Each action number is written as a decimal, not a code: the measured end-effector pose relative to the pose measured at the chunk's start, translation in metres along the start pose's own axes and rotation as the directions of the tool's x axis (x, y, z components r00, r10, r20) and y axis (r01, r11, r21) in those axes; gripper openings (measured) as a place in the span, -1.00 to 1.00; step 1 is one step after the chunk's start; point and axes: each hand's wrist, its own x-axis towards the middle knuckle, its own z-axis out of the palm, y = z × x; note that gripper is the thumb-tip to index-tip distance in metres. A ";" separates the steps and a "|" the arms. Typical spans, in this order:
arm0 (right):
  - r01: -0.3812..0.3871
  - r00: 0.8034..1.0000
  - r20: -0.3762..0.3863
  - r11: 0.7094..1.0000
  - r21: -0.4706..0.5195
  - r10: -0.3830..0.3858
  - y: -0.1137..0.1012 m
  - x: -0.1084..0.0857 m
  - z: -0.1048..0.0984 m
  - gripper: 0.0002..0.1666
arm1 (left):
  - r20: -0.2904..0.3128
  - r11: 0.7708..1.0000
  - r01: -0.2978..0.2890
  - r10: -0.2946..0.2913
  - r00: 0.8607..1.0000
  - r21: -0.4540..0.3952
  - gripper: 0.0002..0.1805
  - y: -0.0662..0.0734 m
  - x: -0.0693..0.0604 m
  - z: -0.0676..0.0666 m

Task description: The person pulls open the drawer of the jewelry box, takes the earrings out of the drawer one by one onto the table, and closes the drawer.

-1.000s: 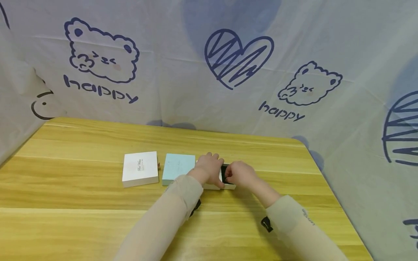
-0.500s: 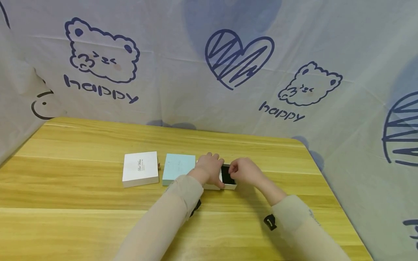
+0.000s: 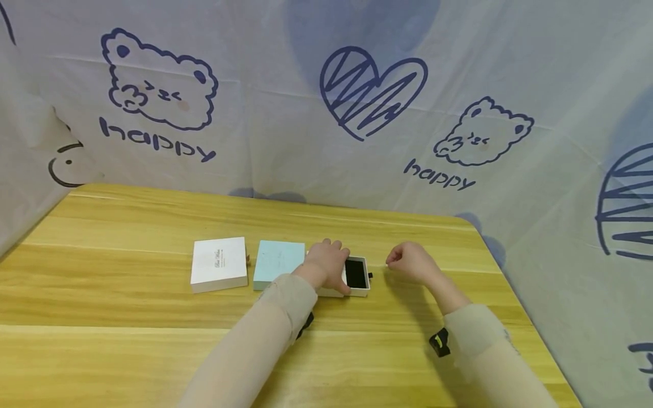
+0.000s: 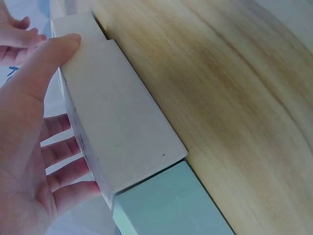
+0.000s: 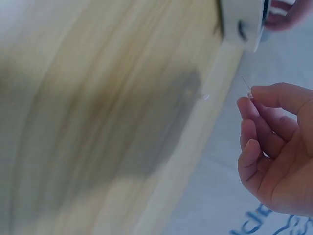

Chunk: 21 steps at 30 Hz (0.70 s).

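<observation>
My left hand [image 3: 326, 263] holds a white drawer box [image 4: 117, 112], thumb along its near side and fingers on the opposite side. Its drawer [image 3: 359, 293] is slid partly out to the right, showing a black insert [image 3: 356, 274] and a dark pull tab [image 3: 370, 275]. Thumb and forefinger of my right hand [image 3: 415, 263] pinch a tiny stud earring [image 5: 249, 93] with a thin pin and a clear head. That hand is above the table, to the right of the drawer and apart from it. The sleeve of the box is mostly covered by my left hand in the head view.
A light blue box [image 3: 279, 260] sits against the left end of the held box. Further left lies a white box [image 3: 219, 262] with printed lettering. The wooden table [image 3: 153, 351] meets a printed curtain [image 3: 285, 141] at the back. A tiny shiny spot [image 5: 206, 97] shows on the table.
My right hand has drawn back from inside the drawer and moved right with the earring, uncovering the black insert and pull tab. My left hand has stayed on the box.
</observation>
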 end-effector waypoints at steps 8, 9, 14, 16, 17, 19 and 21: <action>-0.065 0.998 -0.012 0.998 0.024 0.066 0.031 0.002 0.001 -0.78 | 0.000 1.000 -0.002 0.002 1.000 0.001 -0.10 0.000 0.001 0.002; -0.070 0.997 -0.010 0.997 0.024 0.070 0.034 0.003 0.002 -0.78 | -0.001 1.000 -0.002 0.002 1.000 0.002 -0.10 0.000 0.001 0.002; -0.097 0.995 0.005 0.995 0.021 0.097 0.039 0.006 0.006 -0.82 | -0.002 1.000 -0.005 0.005 1.000 -0.003 -0.11 0.000 0.002 0.003; -0.100 0.995 0.005 0.995 0.011 0.100 0.040 0.008 0.008 -0.82 | -0.002 1.000 -0.005 0.005 1.000 -0.005 -0.10 0.000 0.002 0.003; -0.099 0.995 0.005 0.995 0.004 0.099 0.040 0.009 0.009 -0.82 | -0.002 1.000 -0.004 0.004 1.000 -0.008 -0.10 0.000 0.002 0.003; -0.095 0.995 0.006 0.995 -0.012 0.095 0.040 0.010 0.009 -0.82 | -0.002 1.000 -0.003 0.003 1.000 -0.011 -0.10 0.000 0.002 0.003; -0.092 0.996 0.009 0.995 -0.030 0.092 0.039 0.011 0.010 -0.82 | 0.000 1.000 0.000 0.000 1.000 -0.009 -0.09 0.000 0.002 0.002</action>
